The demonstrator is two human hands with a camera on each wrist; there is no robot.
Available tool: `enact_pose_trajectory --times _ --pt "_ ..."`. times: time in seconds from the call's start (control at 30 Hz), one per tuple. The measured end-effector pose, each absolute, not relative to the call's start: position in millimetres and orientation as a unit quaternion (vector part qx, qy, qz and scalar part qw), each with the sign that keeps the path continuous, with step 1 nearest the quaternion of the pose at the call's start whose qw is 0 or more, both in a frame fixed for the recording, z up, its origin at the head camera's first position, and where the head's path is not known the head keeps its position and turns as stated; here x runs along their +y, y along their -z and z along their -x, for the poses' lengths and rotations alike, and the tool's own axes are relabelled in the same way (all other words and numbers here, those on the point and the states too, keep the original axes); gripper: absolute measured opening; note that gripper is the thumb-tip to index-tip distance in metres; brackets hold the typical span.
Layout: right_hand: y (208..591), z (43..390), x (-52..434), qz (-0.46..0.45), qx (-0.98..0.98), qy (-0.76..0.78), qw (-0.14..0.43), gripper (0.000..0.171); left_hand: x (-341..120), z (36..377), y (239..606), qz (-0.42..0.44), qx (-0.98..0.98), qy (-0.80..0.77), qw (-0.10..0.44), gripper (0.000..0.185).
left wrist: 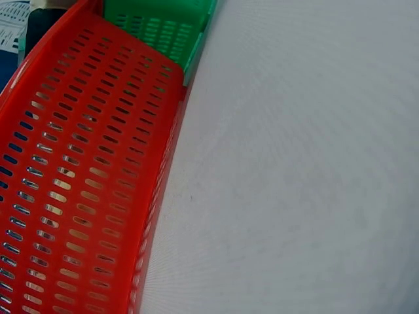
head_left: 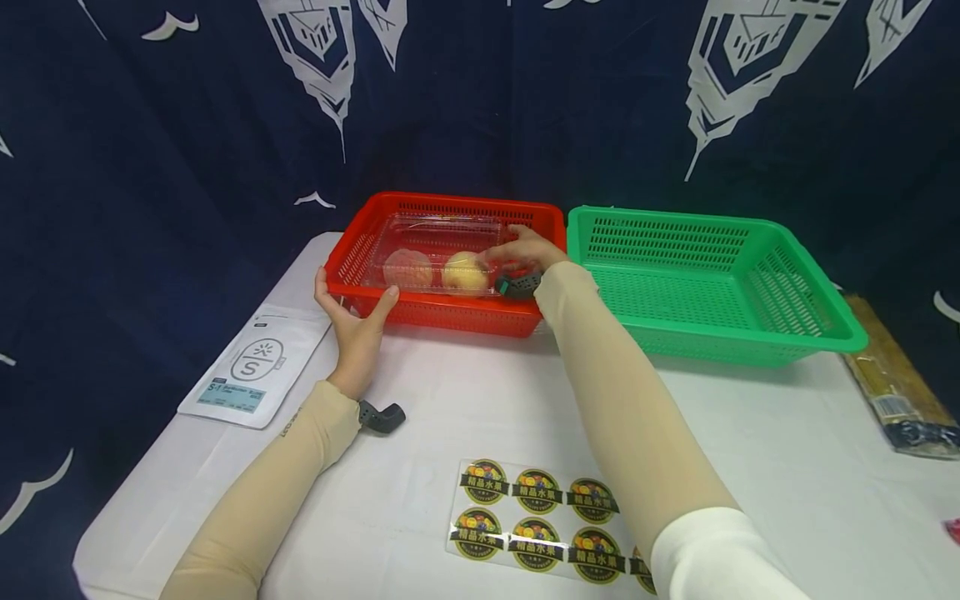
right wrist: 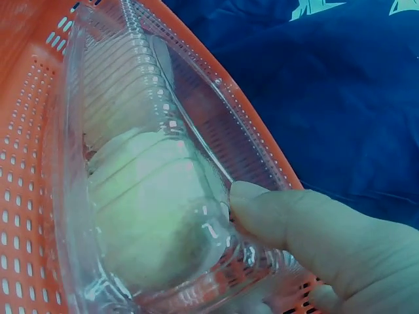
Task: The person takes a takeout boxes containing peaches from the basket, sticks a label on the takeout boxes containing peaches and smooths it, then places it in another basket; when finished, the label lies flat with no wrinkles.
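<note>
Inside the red basket [head_left: 465, 315] lies a clear plastic box [head_left: 442, 225] with two round, pale fruits, a pinkish fruit [head_left: 407, 269] and a yellowish fruit [head_left: 463, 273]. My right hand [head_left: 525, 248] reaches over the basket and grips the box's right end. In the right wrist view one fingertip [right wrist: 247, 196] of it is right at the box's edge, beside the yellowish fruit; its other fingers are mostly hidden. At the basket's front left corner, my left hand [head_left: 356, 337] touches the outside with thumb and fingers spread apart. The left wrist view shows the perforated red wall, no hand.
A green basket [head_left: 675, 292] stands against the red one's right side. On the white table lie a white pouch [head_left: 255, 367] at left, a sheet of round stickers [head_left: 536, 521] in front, and a brown package [head_left: 896, 375] at far right. A dark curtain [head_left: 525, 100] hangs behind.
</note>
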State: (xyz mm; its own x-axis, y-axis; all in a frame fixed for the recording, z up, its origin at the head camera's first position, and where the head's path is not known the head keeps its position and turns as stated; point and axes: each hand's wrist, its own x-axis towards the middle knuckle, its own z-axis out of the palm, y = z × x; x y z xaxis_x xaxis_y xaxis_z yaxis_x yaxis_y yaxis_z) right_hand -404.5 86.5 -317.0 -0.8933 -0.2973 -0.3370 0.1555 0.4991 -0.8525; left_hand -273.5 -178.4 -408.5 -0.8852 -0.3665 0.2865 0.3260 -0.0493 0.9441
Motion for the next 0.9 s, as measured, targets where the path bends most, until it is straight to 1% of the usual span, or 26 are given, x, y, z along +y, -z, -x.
enact_pose_trajectory --times 0.1,0.17,0.27,0.3,0.47,0.53,0.6,0.8,0.9 --pt "314.1 401.6 88.1 0.040 0.831 0.503 0.234 0.110 -178.0 273.5 408.8 -0.016 -0.644 0.726 0.241 0.109" --pt "313.4 401.5 88.8 0.039 0.825 0.513 0.232 0.086 -177.8 273.4 408.6 -0.016 -0.643 0.727 0.242 0.109" --pt "312.7 401.2 90.6 0.033 0.818 0.529 0.224 0.039 -177.6 273.0 408.0 -0.015 -0.642 0.727 0.244 0.109" --pt "313.0 401.8 90.8 0.032 0.817 0.533 0.219 0.028 -177.5 272.8 407.8 -0.014 -0.642 0.727 0.244 0.109" --pt "314.1 403.0 90.7 0.012 0.811 0.550 0.199 0.016 -177.6 272.6 407.7 -0.007 -0.638 0.730 0.246 0.108" --pt "314.9 404.2 90.2 0.005 0.806 0.560 0.194 0.017 -177.8 272.6 408.0 -0.006 -0.635 0.732 0.247 0.108" --pt "315.7 405.7 89.9 -0.001 0.806 0.562 0.187 0.025 -177.9 273.0 408.3 -0.006 -0.634 0.732 0.247 0.108" --pt "316.8 409.6 88.1 -0.013 0.798 0.578 0.170 0.064 -178.0 274.4 409.2 -0.001 -0.630 0.736 0.248 0.107" --pt "315.2 408.7 88.1 -0.005 0.797 0.578 0.174 0.077 -177.9 274.5 409.3 -0.001 -0.630 0.736 0.249 0.107"
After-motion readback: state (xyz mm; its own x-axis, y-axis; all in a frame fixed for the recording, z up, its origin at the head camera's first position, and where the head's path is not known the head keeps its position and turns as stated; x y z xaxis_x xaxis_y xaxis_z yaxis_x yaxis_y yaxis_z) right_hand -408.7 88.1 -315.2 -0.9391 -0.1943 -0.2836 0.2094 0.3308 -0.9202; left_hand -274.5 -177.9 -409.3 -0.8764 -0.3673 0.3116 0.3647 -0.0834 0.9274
